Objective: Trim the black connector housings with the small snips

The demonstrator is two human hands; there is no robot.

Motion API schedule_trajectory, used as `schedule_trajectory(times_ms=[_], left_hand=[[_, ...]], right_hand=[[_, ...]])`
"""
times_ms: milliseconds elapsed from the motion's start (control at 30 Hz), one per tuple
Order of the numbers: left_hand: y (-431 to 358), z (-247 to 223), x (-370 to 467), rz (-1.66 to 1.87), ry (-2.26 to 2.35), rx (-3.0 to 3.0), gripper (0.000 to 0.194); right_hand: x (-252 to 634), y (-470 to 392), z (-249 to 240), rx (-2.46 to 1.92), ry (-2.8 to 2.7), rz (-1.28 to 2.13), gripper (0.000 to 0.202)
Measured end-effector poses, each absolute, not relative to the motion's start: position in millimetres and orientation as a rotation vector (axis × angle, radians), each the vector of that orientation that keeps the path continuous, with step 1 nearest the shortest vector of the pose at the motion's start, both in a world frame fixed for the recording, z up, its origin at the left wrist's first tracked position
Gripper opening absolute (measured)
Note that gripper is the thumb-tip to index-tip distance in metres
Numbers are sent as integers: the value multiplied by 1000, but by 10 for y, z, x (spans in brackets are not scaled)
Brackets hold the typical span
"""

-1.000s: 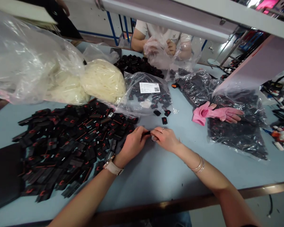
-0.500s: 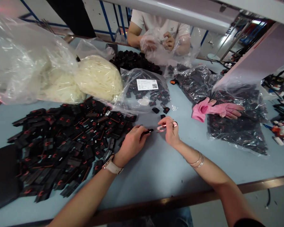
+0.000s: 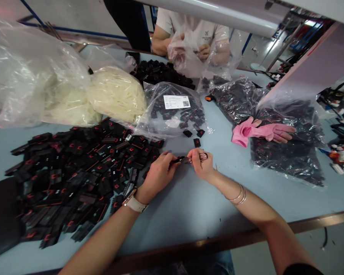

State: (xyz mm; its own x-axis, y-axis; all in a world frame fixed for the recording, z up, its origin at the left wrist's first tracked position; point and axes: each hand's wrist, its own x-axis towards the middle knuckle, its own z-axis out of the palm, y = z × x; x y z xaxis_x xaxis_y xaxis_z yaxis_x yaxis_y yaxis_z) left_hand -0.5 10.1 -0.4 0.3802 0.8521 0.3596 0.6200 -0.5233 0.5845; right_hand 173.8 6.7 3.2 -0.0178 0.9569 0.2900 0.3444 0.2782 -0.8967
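Observation:
My left hand pinches a small black plastic part between thumb and fingertips, over the table in front of me. My right hand is closed around small snips with a looped end, their tip at the black part. Exact contact between tip and part is too small to make out. Left of my left hand spreads a large pile of black plastic parts with orange-red marks. One loose black piece lies just beyond my right hand.
A labelled clear bag of black pieces lies ahead. Bags of cream-coloured parts stand at left. Pink gloves rest by dark-filled bags at right. Across the table, a person handles a clear bag.
My right hand has moved left, bringing the snips up to the black part. My left hand stays nearly in place, still pinching it. The camera view has shifted slightly.

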Motion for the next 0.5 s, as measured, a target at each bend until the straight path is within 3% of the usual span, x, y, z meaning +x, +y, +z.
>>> schedule_trajectory(times_ms=[500], left_hand=[[103,-3,-2,933,1272,2302,5]], right_hand=[[1710,56,70,-1237,-1639,712,36]])
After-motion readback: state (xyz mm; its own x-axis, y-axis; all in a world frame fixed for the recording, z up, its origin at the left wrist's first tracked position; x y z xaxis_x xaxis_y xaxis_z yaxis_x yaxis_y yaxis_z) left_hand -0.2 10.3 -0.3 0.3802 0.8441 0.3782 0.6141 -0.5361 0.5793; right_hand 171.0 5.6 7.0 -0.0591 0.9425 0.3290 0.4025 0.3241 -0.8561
